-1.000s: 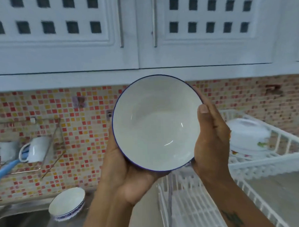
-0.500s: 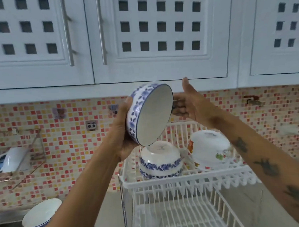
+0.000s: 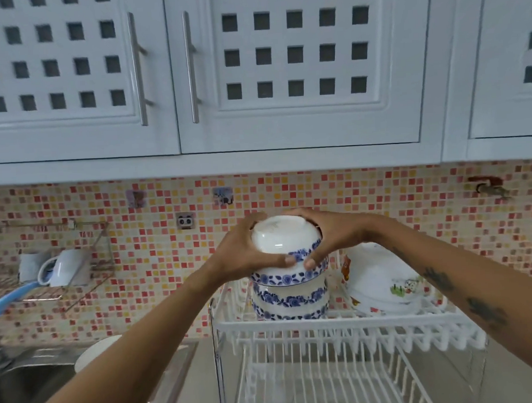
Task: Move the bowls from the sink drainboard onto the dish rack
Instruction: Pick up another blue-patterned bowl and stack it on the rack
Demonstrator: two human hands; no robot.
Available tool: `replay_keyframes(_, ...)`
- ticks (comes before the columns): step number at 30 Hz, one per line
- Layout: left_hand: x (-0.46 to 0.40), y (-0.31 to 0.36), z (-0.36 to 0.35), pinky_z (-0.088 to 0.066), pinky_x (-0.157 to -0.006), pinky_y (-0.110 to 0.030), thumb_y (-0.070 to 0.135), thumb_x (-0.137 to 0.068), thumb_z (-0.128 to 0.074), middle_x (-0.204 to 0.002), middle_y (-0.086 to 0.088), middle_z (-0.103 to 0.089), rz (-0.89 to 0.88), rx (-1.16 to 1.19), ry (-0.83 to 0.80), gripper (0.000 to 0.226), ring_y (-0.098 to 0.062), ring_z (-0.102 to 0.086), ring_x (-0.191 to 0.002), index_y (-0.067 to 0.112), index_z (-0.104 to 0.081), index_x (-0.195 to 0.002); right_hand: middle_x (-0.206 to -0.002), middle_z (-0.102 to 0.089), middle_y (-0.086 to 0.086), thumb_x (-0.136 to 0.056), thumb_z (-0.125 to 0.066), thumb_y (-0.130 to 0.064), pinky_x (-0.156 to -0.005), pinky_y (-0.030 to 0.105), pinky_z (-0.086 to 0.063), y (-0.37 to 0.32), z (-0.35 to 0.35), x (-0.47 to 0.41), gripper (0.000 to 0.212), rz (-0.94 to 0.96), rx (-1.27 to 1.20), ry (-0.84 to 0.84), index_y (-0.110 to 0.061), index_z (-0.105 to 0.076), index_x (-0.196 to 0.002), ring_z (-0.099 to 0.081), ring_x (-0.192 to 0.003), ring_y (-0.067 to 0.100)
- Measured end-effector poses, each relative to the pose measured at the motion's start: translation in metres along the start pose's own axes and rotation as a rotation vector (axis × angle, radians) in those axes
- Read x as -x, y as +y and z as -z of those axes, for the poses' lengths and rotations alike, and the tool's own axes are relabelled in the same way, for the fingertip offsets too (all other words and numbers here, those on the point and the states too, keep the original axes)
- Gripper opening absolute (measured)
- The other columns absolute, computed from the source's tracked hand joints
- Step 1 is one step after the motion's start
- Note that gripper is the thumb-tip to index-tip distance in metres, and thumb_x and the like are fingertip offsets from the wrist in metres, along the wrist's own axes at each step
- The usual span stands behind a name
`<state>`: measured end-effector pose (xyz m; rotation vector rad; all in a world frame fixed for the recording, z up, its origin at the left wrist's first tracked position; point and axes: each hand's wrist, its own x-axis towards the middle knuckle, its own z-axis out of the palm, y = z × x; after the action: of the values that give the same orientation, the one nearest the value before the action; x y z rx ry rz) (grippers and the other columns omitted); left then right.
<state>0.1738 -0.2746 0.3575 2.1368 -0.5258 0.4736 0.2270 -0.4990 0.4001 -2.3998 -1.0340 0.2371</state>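
Observation:
A white bowl with a blue flower band (image 3: 283, 243) is upside down between both hands. My left hand (image 3: 244, 251) grips its left side and my right hand (image 3: 330, 232) its right side. It rests on top of another upside-down blue-flowered bowl (image 3: 290, 300), which stands on the upper tier of the white dish rack (image 3: 340, 326). One more white bowl (image 3: 88, 352) sits on the steel drainboard (image 3: 186, 357) at the lower left, mostly hidden behind my left forearm.
White bowls with cartoon prints (image 3: 384, 284) lean on the rack's upper tier to the right of the stack. The rack's lower tier (image 3: 321, 384) is bare wire. A wall wire shelf (image 3: 48, 271) holds mugs at left. Cabinets hang overhead. The sink basin (image 3: 23, 385) lies lower left.
The bowl was held upright facing me, then tilted in my left hand, and now it is turned upside down on the stacked bowl with both hands around it. The view shifted right.

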Motion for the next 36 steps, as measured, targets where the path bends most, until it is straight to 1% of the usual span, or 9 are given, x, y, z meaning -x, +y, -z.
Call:
replay_keyframes(3, -0.001, -0.008, -0.013, -0.047, -0.065, -0.009, 0.066, -0.039, -0.085, -0.107, 0.022, -0.059, 0.017, -0.012, -0.010, 0.086, 0.004, -0.060, -0.094, 0.044, -0.048, -0.113, -0.134, -0.044, -0.026, -0.045, -0.089, -0.058, -0.101, 0.031, -0.048, 0.016, -0.006, -0.003, 0.106, -0.038, 0.044, 0.018, -0.050, -0.031, -0.134, -0.047, -0.125, 0.004)
replay_keyframes(7, -0.001, -0.008, -0.024, -0.047, -0.064, -0.003, 0.060, -0.042, -0.087, -0.098, 0.039, -0.061, 0.000, -0.039, -0.064, 0.065, 0.015, -0.059, -0.090, 0.067, -0.050, -0.095, -0.135, -0.045, -0.022, -0.041, -0.091, -0.058, -0.102, 0.037, -0.049, 0.032, -0.014, -0.002, 0.112, -0.101, 0.077, 0.000, -0.050, -0.029, -0.133, -0.049, -0.125, 0.007)
replay_keyframes(15, -0.007, -0.016, -0.032, -0.040, -0.062, 0.006, 0.060, -0.040, -0.086, -0.089, 0.036, -0.059, 0.027, -0.123, -0.121, 0.062, 0.032, -0.048, -0.086, 0.068, -0.047, -0.087, -0.134, -0.038, -0.024, -0.040, -0.089, -0.060, -0.098, 0.028, -0.048, 0.030, -0.020, -0.002, 0.111, -0.182, 0.148, -0.040, -0.053, -0.023, -0.129, -0.044, -0.124, 0.007)
replay_keyframes(17, -0.010, -0.021, -0.032, -0.045, -0.063, -0.002, 0.061, -0.039, -0.086, -0.095, 0.028, -0.057, 0.029, -0.147, -0.127, 0.063, 0.019, -0.056, -0.089, 0.056, -0.049, -0.090, -0.135, -0.037, -0.022, -0.043, -0.090, -0.055, -0.094, 0.025, -0.047, 0.028, -0.021, -0.003, 0.113, -0.184, 0.145, -0.057, -0.049, -0.022, -0.133, -0.044, -0.124, 0.008)
replay_keyframes(22, -0.014, -0.031, -0.033, -0.054, -0.087, -0.031, 0.057, -0.045, -0.089, -0.119, 0.008, -0.053, 0.099, -0.218, -0.211, 0.097, -0.013, -0.057, -0.105, 0.026, -0.044, -0.125, -0.137, -0.038, -0.017, -0.049, -0.091, -0.047, -0.095, 0.023, -0.043, 0.025, -0.025, -0.005, 0.117, -0.221, 0.162, -0.091, -0.042, -0.018, -0.140, -0.043, -0.125, 0.011)
replay_keyframes(28, -0.016, -0.036, -0.033, -0.055, -0.090, -0.035, 0.063, -0.036, -0.085, -0.123, 0.008, -0.047, 0.168, -0.192, -0.271, 0.109, -0.014, -0.054, -0.110, 0.028, -0.037, -0.127, -0.135, -0.039, -0.014, -0.047, -0.091, -0.047, -0.094, 0.032, -0.052, 0.022, -0.027, -0.006, 0.118, -0.287, 0.186, -0.104, -0.042, -0.017, -0.139, -0.045, -0.122, 0.015)
replay_keyframes(30, -0.017, -0.037, -0.034, -0.053, -0.093, -0.035, 0.064, -0.036, -0.085, -0.125, 0.008, -0.042, 0.196, -0.207, -0.297, 0.112, -0.015, -0.050, -0.112, 0.029, -0.033, -0.129, -0.132, -0.037, -0.013, -0.048, -0.091, -0.045, -0.076, 0.023, -0.057, 0.019, -0.026, -0.008, 0.121, -0.336, 0.184, -0.131, -0.043, -0.013, -0.141, -0.045, -0.119, 0.017)
replay_keyframes(33, -0.016, -0.035, -0.034, -0.050, -0.095, -0.034, 0.063, -0.041, -0.086, -0.130, 0.007, -0.036, 0.221, -0.243, -0.319, 0.115, -0.017, -0.046, -0.117, 0.032, -0.028, -0.135, -0.134, -0.034, -0.009, -0.051, -0.091, -0.043, -0.050, 0.009, -0.046, 0.015, -0.025, -0.010, 0.125, -0.420, 0.206, -0.184, -0.043, -0.006, -0.143, -0.043, -0.116, 0.017)
replay_keyframes(36, -0.013, -0.029, -0.032, -0.043, -0.104, -0.039, 0.063, -0.049, -0.084, -0.143, 0.003, -0.030, 0.228, -0.312, -0.349, 0.118, -0.022, -0.039, -0.129, 0.031, -0.021, -0.143, -0.149, -0.025, -0.005, -0.052, -0.091, -0.045, -0.065, 0.020, -0.051, 0.002, -0.024, -0.011, 0.131, -0.490, 0.310, -0.236, -0.044, 0.001, -0.145, -0.040, -0.123, 0.019)
